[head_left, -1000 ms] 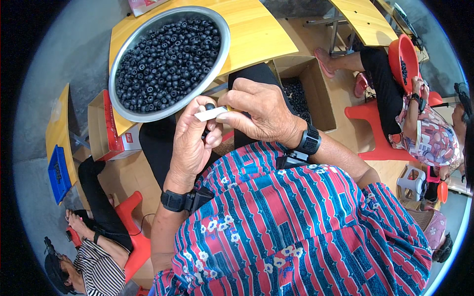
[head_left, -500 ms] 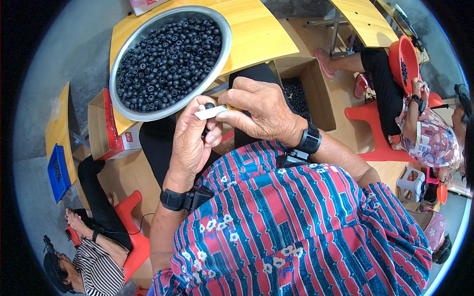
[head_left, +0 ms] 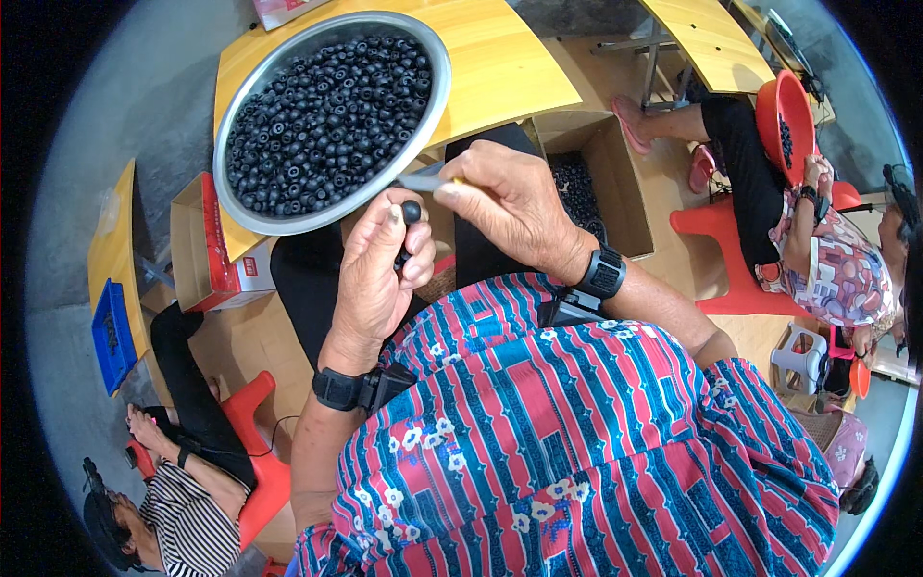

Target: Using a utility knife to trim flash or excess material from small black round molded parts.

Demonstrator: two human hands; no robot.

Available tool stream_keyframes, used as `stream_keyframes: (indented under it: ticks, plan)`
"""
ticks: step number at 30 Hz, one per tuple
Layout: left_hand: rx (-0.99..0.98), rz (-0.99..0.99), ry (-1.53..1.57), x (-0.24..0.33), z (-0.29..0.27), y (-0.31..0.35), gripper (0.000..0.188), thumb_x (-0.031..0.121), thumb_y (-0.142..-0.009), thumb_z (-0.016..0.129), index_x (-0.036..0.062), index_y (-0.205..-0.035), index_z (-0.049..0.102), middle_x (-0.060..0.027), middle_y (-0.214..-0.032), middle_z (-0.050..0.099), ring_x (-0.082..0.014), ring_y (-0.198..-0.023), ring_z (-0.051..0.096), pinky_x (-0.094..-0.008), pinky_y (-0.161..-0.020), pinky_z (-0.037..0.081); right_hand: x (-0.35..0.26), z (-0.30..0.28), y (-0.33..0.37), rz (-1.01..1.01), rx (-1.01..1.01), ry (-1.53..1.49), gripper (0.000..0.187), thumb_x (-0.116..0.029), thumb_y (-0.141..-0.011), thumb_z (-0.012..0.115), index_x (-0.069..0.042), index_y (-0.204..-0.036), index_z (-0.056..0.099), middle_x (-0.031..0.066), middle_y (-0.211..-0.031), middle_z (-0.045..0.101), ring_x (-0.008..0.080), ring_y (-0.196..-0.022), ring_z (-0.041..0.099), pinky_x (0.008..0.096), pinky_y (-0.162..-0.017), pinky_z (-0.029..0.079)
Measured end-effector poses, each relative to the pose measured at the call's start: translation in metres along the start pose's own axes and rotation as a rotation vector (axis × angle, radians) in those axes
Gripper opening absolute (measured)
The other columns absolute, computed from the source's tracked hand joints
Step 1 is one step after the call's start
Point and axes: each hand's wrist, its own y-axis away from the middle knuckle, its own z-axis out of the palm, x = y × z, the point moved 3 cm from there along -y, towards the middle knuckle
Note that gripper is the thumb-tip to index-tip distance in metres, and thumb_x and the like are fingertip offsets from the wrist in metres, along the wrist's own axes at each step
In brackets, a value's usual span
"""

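Black round piece (head_left: 411,212) pinched between thumb and fingers of the left hand (head_left: 373,260), held over the lap (head_left: 306,279); second dark piece (head_left: 402,258) tucked lower in the same fingers. Right hand (head_left: 514,204) closed around a small knife (head_left: 420,182), blade blurred, just beyond the piece, not touching it as far as I can see. Step in hand, I'd judge: blade work on one piece. Next move likely calls for a steady left pinch and a short stroke, left thumb kept off the cutting edge. Metal bowl (head_left: 439,101) of similar pieces: near rim close to the knife tip, tight that way. Yellow table (head_left: 510,67) edge lies beyond. More room rightward, toward the open cardboard box (head_left: 625,183).
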Motion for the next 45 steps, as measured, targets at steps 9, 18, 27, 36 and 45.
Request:
stream_keyframes:
  ticks: [9, 18, 27, 36, 45]
  plan:
    - [0.004, 0.017, -0.020, 0.000, -0.001, 0.000, 0.023, 0.031, -0.103, 0.046, 0.0084, -0.106, 0.048, 0.0018, -0.081, 0.041, -0.0042, -0.061, 0.041, -0.0158, -0.052, 0.035, -0.013, -0.001, 0.000, -0.134, -0.145, 0.171, 0.022, -0.031, -0.084, 0.069, -0.008, -0.084, 0.066, 0.0086, -0.074, 0.057, 0.0275, -0.064, 0.060, 0.0369, -0.055, 0.048]
    - [-0.001, 0.023, -0.036, 0.000, -0.001, 0.000, 0.023, 0.032, -0.102, 0.047, 0.0093, -0.103, 0.046, 0.0018, -0.081, 0.041, -0.0041, -0.061, 0.042, -0.0156, -0.052, 0.034, -0.018, -0.001, 0.000, -0.172, -0.140, 0.201, 0.021, -0.029, -0.082, 0.070, -0.009, -0.085, 0.066, 0.0078, -0.075, 0.057, 0.0266, -0.064, 0.061, 0.0370, -0.056, 0.050]
    - [0.011, 0.019, -0.046, 0.000, -0.001, 0.001, 0.023, 0.031, -0.102, 0.048, 0.0088, -0.105, 0.047, 0.0017, -0.082, 0.042, -0.0044, -0.061, 0.041, -0.0156, -0.052, 0.034, -0.018, -0.001, 0.000, -0.161, -0.130, 0.228, 0.022, -0.030, -0.083, 0.069, -0.008, -0.083, 0.065, 0.0086, -0.075, 0.058, 0.0285, -0.066, 0.061, 0.0378, -0.057, 0.050]
    - [0.064, -0.006, -0.006, -0.003, -0.001, 0.000, 0.021, 0.027, -0.104, 0.046, 0.0085, -0.112, 0.051, 0.0013, -0.081, 0.044, -0.0045, -0.063, 0.040, -0.0170, -0.053, 0.033, -0.010, -0.002, -0.001, -0.107, 0.059, 0.039, 0.025, -0.020, -0.078, 0.076, -0.008, -0.099, 0.071, 0.0100, -0.078, 0.064, 0.0268, -0.068, 0.063, 0.0354, -0.061, 0.051]
    - [0.173, -0.067, 0.182, -0.011, 0.002, -0.003, 0.017, 0.021, -0.100, 0.053, 0.0105, -0.113, 0.054, 0.0001, -0.084, 0.051, -0.0049, -0.061, 0.043, -0.0168, -0.051, 0.033, -0.011, 0.003, 0.003, -0.183, 0.031, 0.119, 0.035, -0.010, -0.068, 0.078, -0.014, -0.102, 0.072, 0.0067, -0.082, 0.066, 0.0236, -0.074, 0.067, 0.0306, -0.062, 0.054]
